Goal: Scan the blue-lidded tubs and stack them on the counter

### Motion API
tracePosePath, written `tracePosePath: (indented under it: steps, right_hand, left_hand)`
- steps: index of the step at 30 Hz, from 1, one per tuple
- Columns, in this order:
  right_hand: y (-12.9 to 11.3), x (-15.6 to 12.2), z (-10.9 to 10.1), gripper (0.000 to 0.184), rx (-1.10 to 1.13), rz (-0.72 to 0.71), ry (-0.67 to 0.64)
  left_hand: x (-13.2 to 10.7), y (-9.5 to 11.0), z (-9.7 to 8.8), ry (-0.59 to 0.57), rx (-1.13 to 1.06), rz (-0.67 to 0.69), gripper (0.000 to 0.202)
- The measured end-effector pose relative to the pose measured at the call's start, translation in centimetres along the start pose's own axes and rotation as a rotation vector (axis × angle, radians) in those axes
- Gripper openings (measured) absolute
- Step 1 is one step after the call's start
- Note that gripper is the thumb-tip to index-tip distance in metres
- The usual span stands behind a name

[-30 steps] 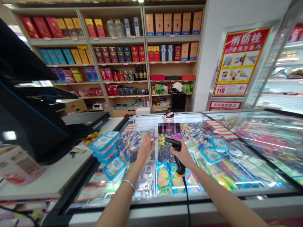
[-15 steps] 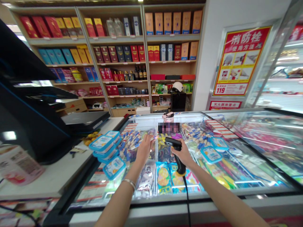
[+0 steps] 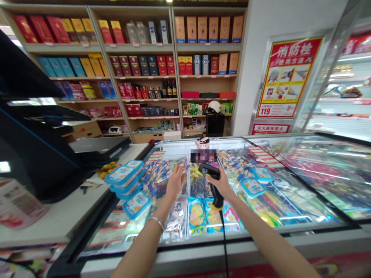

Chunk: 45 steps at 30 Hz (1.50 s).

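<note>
My right hand (image 3: pixel 222 184) is wrapped round the handle of a black barcode scanner (image 3: pixel 213 181), whose cord (image 3: pixel 223 239) hangs down toward me. The scanner's head points away over the glass lid (image 3: pixel 261 224) of a chest freezer. My left hand (image 3: pixel 175 183) reaches out beside it over the glass, fingers stretched forward and slightly curled, holding nothing I can see. A silver bracelet (image 3: pixel 157 221) sits on that wrist. A pink-lidded cup (image 3: pixel 202 143) stands on the lid beyond both hands.
Blue-rimmed tubs (image 3: pixel 124 177) are stacked at the freezer's left edge, and two more (image 3: pixel 252 187) lie on the right. A white counter (image 3: pixel 66 212) holds a black till screen (image 3: pixel 31 154) on the left. Shelves of boxed goods (image 3: pixel 162 65) fill the back wall.
The view has shifted slightly to the right and down. Both hands stay over the freezer lid in nearly the same pose, the scanner still in my right hand.
</note>
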State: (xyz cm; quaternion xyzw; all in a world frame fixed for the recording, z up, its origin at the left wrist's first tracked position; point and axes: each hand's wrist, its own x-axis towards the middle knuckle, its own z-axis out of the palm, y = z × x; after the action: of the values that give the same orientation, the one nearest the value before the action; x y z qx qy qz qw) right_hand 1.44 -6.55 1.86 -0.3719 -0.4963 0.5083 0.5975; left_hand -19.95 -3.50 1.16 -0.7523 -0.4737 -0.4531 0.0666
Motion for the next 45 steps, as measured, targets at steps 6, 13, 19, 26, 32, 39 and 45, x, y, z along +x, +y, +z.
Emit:
tracePosePath:
  steps: [6, 13, 19, 26, 32, 39, 45]
  right_hand:
    - [-6.1, -0.6, -6.8, 0.057, 0.128, -0.196, 0.249]
    - [-8.5, -0.3, -20.4, 0.045, 0.157, -0.158, 0.535]
    - [-7.0, -0.3, -24.7, 0.036, 0.295, -0.022, 0.555]
    - [-6.1, -0.3, -25.7, 0.024, 0.435, 0.092, 0.546]
    - [-6.0, -0.6, -26.2, 0.027, 0.449, 0.092, 0.511]
    - [-5.9, 0.1, -26.0, 0.019, 0.406, 0.165, 0.565]
    - [-7.4, -1.5, -25.1, 0.026, 0.366, 0.022, 0.59]
  left_hand:
    - [1.6, 3.7, 3.4, -0.024, -0.261, -0.077, 0.004]
    - [5.7, 10.9, 11.9, -0.031, -0.517, -0.247, 0.008]
    - [6.6, 13.9, 18.1, -0.046, -0.522, -0.356, 0.008]
    - [7.2, 14.7, 20.2, -0.136, -0.376, -0.31, 0.014]
    - [7.1, 14.9, 20.4, -0.139, -0.405, -0.23, 0.021]
    - [7.0, 15.1, 20.0, -0.103, -0.539, -0.301, 0.017]
    - [9.3, 12.0, 12.1, 0.021, -0.547, -0.253, 0.016]
